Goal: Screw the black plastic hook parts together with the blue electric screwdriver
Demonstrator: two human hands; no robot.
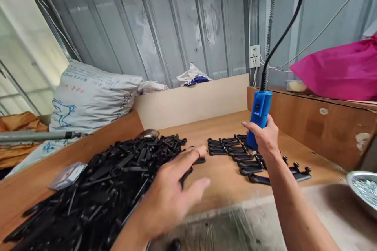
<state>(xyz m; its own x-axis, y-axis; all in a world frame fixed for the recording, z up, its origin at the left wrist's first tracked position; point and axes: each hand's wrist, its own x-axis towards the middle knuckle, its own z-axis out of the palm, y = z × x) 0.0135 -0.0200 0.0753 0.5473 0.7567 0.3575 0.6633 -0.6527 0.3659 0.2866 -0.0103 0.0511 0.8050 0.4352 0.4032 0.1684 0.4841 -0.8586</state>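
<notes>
My right hand is wrapped round a blue electric screwdriver, held upright with its black cord running up. The tool's lower end is over rows of black handle-shaped parts laid out on the wooden board; its tip is hidden behind them. My left hand hovers with thumb and fingers apart, slightly blurred, beside a large heap of black parts. Nothing shows in its grasp. A few loose black parts lie just beyond its fingers.
A metal bowl of small shiny pieces stands at the right edge. A clear plastic packet lies left of the heap. Low wooden walls border the board. Behind are a stuffed white sack and a pink bag.
</notes>
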